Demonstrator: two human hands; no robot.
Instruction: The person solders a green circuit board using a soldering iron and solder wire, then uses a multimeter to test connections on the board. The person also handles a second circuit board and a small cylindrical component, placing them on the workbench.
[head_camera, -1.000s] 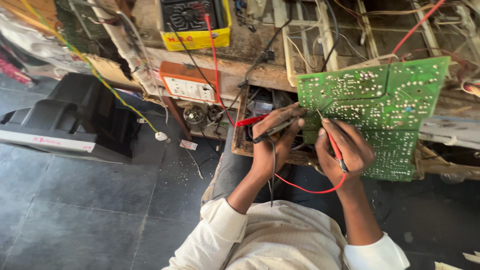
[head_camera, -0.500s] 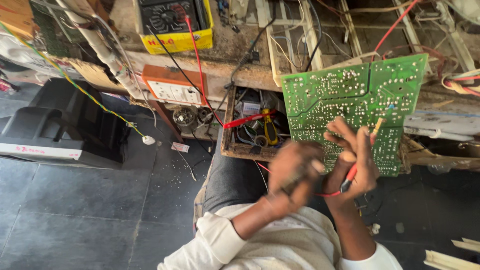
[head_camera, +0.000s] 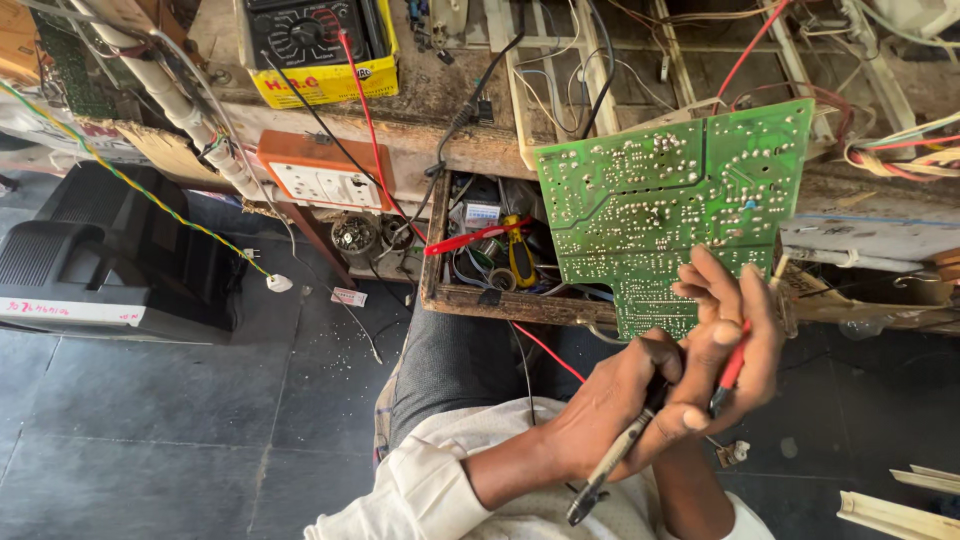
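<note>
below the green board's (head_camera: 670, 205) lower edge, left fingers (head_camera: 655, 352) grip a black probe (head_camera: 610, 465), right fingers (head_camera: 715, 290) a red probe (head_camera: 731, 368).

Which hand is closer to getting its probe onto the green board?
Likely right: the right hand holds the red probe, fingers at the green board; the left hand aims its black probe downward, away.
</note>
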